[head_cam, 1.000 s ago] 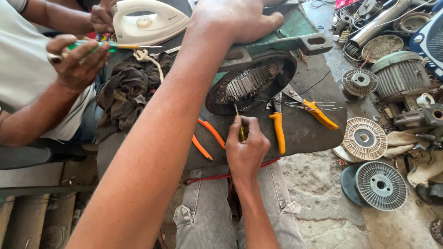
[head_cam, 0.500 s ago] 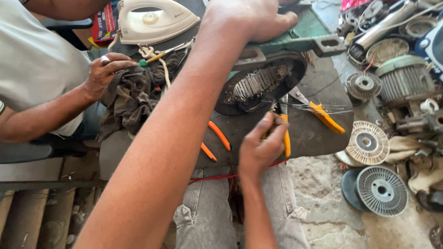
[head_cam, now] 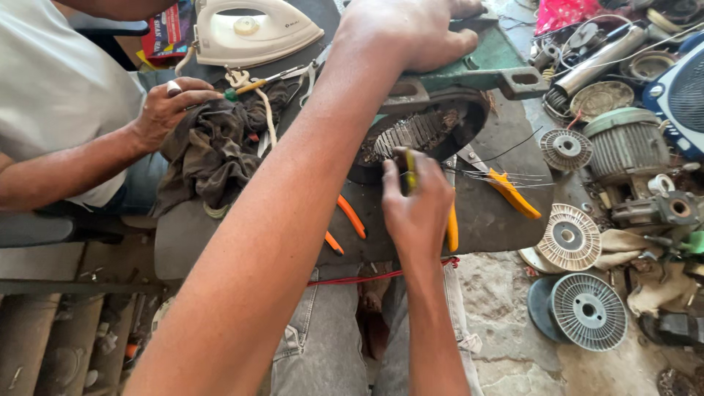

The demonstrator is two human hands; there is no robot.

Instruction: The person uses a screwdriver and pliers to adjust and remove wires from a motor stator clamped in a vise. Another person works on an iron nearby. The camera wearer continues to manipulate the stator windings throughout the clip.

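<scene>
Cluttered workshop ground surrounds a dark work mat (head_cam: 506,220), with concrete at lower right.

At frame centre the right hand (head_cam: 418,209) is clenched around a thin yellow-green tool (head_cam: 411,170), its tip pointing up toward the toothed metal core inside the motor stator (head_cam: 422,136). An orange tool handle (head_cam: 452,229) shows just beside that hand's right edge; whether the hand grips it too cannot be told. At top centre the left hand (head_cam: 407,33) presses palm-down on the green motor housing (head_cam: 491,62), fingers spread over its top, the forearm running diagonally to the lower left.

Just left of the right hand lie orange-handled pliers (head_cam: 350,216); to its right lies an orange-handled cutter (head_cam: 510,192) among thin wires. A red cord (head_cam: 367,277) runs along the mat's near edge.

In the upper left another person's hand (head_cam: 172,110) rests on a dark rag (head_cam: 213,150), near a green-handled screwdriver (head_cam: 253,86). Above that sits a white clothes iron (head_cam: 249,29). Finned round motor covers (head_cam: 587,312) and other motor parts fill the right side.
</scene>
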